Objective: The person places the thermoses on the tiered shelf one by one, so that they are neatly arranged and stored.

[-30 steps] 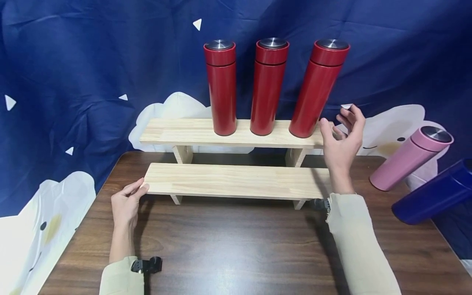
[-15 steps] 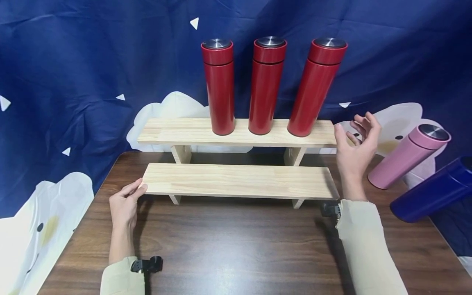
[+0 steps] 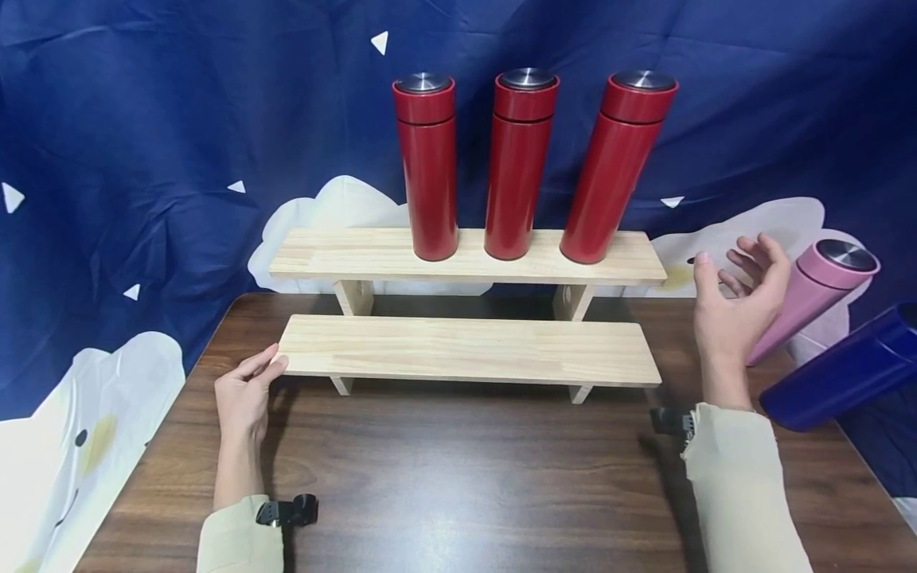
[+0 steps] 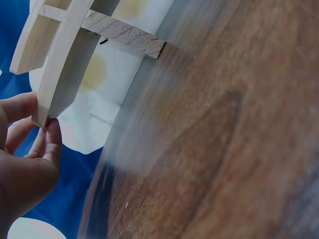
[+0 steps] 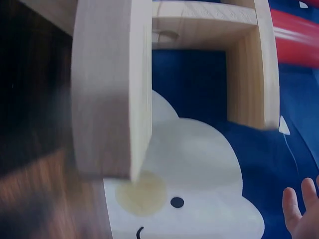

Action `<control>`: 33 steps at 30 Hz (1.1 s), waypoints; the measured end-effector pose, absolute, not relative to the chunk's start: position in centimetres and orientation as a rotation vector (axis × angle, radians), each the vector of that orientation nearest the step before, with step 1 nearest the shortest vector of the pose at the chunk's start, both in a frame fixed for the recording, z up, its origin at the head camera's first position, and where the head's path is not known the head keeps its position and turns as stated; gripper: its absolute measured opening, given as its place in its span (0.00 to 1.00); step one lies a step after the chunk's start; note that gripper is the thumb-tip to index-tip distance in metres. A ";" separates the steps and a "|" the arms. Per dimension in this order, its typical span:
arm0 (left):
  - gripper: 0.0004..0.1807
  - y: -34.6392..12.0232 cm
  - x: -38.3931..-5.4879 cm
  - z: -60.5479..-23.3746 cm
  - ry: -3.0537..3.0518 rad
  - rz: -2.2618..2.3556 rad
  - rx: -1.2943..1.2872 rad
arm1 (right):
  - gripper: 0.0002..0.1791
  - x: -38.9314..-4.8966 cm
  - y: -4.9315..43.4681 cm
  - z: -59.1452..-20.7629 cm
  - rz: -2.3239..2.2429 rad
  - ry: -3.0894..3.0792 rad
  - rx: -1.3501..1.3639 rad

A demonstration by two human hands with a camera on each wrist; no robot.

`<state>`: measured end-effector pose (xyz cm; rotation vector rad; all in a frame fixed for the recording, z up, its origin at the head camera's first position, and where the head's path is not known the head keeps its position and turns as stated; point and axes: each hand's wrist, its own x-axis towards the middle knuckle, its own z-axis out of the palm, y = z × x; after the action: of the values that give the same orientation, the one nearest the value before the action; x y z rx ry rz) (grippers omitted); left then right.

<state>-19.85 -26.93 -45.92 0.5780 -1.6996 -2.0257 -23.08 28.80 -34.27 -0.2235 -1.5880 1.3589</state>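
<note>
My left hand (image 3: pixel 242 398) pinches the left front corner of the lower board on a two-tier wooden shelf (image 3: pixel 458 350). Thumb and fingers meet around the board's end (image 4: pixel 42 109) in the left wrist view. My right hand (image 3: pixel 741 318) is in the air right of the shelf, holding nothing, its fingers loosely bent and apart from the thumb. Behind it stands a pink thermos bottle (image 3: pixel 827 290), its lower part partly hidden by the hand. Three red thermos bottles, the left (image 3: pixel 432 175), middle (image 3: pixel 519 175) and right one (image 3: pixel 616 175), stand upright on the upper tier.
A dark blue thermos bottle (image 3: pixel 841 374) stands at the right of the brown wooden table (image 3: pixel 444 469), cut off by the frame's edge. A dark blue cloth (image 3: pixel 179 95) with white cloud figures hangs behind the table.
My right hand has moved away from the rightmost red thermos bottle, rightward and slightly down, to in front of the pink one. The left hand has stayed at the board's corner.
</note>
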 end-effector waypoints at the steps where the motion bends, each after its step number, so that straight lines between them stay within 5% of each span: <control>1: 0.17 -26.9 -19.9 -45.9 -1.697 -2.024 0.577 | 0.30 -22.8 28.8 -34.1 1.357 -1.590 -0.228; 33: 0.21 -26.6 -20.1 -46.0 -1.709 -2.052 0.556 | 0.33 -19.3 35.4 -33.2 1.115 -1.533 -0.457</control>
<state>-20.15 -26.63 -46.01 0.5557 -1.7089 -2.0517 -19.31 35.40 -33.15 -0.4572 -1.5331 1.1149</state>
